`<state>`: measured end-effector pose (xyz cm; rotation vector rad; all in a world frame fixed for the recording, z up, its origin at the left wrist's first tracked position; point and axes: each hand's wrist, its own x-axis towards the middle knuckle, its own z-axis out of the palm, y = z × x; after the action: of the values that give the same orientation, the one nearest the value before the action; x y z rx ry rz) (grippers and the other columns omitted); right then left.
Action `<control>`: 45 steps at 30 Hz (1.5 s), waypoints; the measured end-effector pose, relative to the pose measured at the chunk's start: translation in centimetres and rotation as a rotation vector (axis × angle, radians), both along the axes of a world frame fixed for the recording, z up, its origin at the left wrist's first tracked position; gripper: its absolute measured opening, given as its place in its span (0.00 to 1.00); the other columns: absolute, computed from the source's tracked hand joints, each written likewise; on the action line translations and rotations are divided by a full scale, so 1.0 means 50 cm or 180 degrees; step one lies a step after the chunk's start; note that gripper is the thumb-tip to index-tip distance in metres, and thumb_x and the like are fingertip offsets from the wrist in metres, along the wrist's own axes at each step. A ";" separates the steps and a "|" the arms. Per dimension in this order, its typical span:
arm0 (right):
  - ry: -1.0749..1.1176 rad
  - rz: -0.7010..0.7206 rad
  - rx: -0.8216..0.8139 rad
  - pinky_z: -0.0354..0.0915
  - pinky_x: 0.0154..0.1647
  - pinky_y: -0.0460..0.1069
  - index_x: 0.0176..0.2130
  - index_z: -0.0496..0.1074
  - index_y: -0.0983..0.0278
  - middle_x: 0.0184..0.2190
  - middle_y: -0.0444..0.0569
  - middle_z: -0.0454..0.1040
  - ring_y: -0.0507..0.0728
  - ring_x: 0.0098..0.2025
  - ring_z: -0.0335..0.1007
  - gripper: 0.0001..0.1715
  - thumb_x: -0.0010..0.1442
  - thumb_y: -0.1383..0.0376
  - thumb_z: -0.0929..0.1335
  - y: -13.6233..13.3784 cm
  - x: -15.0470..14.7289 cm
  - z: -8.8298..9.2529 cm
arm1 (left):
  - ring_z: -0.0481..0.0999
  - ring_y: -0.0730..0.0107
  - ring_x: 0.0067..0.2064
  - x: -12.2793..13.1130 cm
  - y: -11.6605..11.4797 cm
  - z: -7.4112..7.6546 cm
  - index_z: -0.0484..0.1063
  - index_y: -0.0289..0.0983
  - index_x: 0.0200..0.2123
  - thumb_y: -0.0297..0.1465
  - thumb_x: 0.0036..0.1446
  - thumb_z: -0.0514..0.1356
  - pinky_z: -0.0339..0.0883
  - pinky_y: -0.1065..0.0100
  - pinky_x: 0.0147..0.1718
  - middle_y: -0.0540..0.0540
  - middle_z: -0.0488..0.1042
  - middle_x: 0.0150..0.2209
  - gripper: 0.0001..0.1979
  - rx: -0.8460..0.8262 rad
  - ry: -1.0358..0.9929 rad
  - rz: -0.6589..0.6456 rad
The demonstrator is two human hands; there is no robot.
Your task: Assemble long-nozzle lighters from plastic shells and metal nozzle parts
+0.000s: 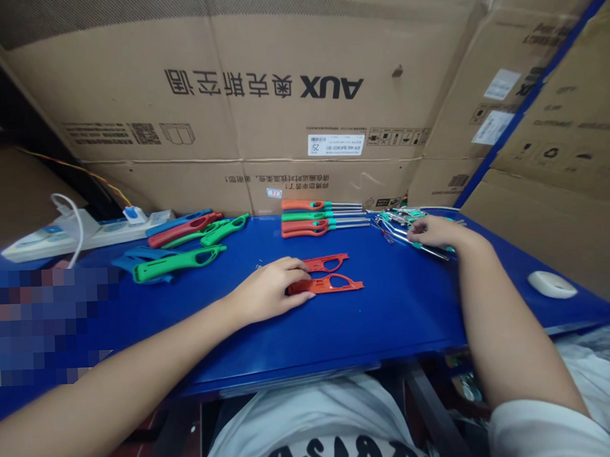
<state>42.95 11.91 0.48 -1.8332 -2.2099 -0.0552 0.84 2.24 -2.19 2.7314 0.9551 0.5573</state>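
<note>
My left hand (270, 290) lies on the blue table with its thumb and fingers closed around the rear end of an orange lighter casing half (331, 283). A second, redder casing half (327, 262) lies just behind it, partly under my fingers. Both halves have a trigger-guard loop pointing right. My right hand (438, 232) is at a pile of metal lighter tubes (402, 233) with green ends, fingers curled together over it. Whatever is between those fingertips is hidden. A small screwdriver-like tool with a reddish clear handle (386, 235) lies at the pile's left edge.
Assembled lighters (304, 216) lie in a row at the back middle. Green casing halves (179, 265), with red and blue ones, lie left. A power strip (110, 232) stands behind them. A white computer mouse (552, 284) is at right; cardboard (261, 123) walls the back.
</note>
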 end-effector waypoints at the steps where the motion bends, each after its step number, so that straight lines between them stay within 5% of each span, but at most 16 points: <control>1: 0.0000 -0.0087 -0.0235 0.64 0.27 0.47 0.24 0.79 0.61 0.22 0.45 0.78 0.55 0.25 0.73 0.03 0.46 0.68 0.72 0.002 -0.003 -0.002 | 0.76 0.59 0.51 0.000 0.000 0.000 0.78 0.37 0.47 0.39 0.66 0.60 0.71 0.63 0.49 0.42 0.76 0.51 0.14 -0.0003 0.0004 -0.0004; 6: 0.0008 -0.0475 -0.0824 0.63 0.30 0.49 0.23 0.75 0.62 0.26 0.50 0.79 0.59 0.30 0.74 0.03 0.48 0.67 0.72 0.003 -0.029 0.005 | 0.76 0.59 0.51 -0.005 0.002 0.001 0.77 0.38 0.48 0.40 0.66 0.59 0.70 0.62 0.49 0.43 0.76 0.50 0.14 -0.0053 0.0072 0.0009; 15: 0.0578 -0.0339 -0.0291 0.60 0.30 0.48 0.34 0.66 0.61 0.25 0.45 0.72 0.55 0.28 0.67 0.07 0.55 0.60 0.67 -0.020 -0.070 0.034 | 0.76 0.59 0.47 -0.012 0.008 0.013 0.77 0.38 0.45 0.38 0.64 0.62 0.70 0.63 0.45 0.43 0.77 0.45 0.12 -0.0112 0.0226 0.0102; 20: 0.1395 0.0518 -0.0282 0.64 0.34 0.50 0.35 0.65 0.61 0.29 0.46 0.73 0.55 0.29 0.69 0.10 0.55 0.58 0.66 -0.039 -0.115 0.034 | 0.77 0.60 0.43 -0.013 0.006 0.027 0.77 0.36 0.41 0.37 0.62 0.63 0.69 0.65 0.41 0.43 0.77 0.41 0.10 -0.0064 0.0300 0.0202; 26: 0.1062 0.1715 0.0338 0.65 0.41 0.52 0.37 0.69 0.62 0.35 0.49 0.74 0.57 0.36 0.70 0.06 0.56 0.64 0.67 -0.082 -0.208 0.036 | 0.77 0.61 0.40 -0.027 0.014 0.043 0.76 0.37 0.38 0.39 0.59 0.65 0.69 0.63 0.39 0.45 0.77 0.40 0.10 -0.0257 0.0372 0.0283; 34: 0.1099 0.2434 0.0567 0.65 0.40 0.50 0.37 0.69 0.62 0.35 0.47 0.72 0.55 0.37 0.68 0.03 0.61 0.69 0.67 -0.114 -0.271 0.020 | 0.79 0.63 0.46 -0.013 0.015 0.028 0.61 0.40 0.48 0.42 0.53 0.71 0.74 0.62 0.45 0.44 0.77 0.46 0.27 -0.0627 -0.1613 0.0672; 45: 0.1103 0.2290 0.0419 0.65 0.39 0.50 0.41 0.71 0.62 0.37 0.49 0.74 0.55 0.35 0.68 0.08 0.66 0.59 0.67 -0.103 -0.268 0.012 | 0.80 0.70 0.34 0.011 0.000 0.008 0.68 0.39 0.52 0.37 0.62 0.64 0.72 0.70 0.34 0.51 0.79 0.34 0.18 -0.0865 -0.1938 0.0710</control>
<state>29.54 6.75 1.09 -0.8211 -2.3857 0.2319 1.37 2.24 -1.78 2.0324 1.0665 1.1194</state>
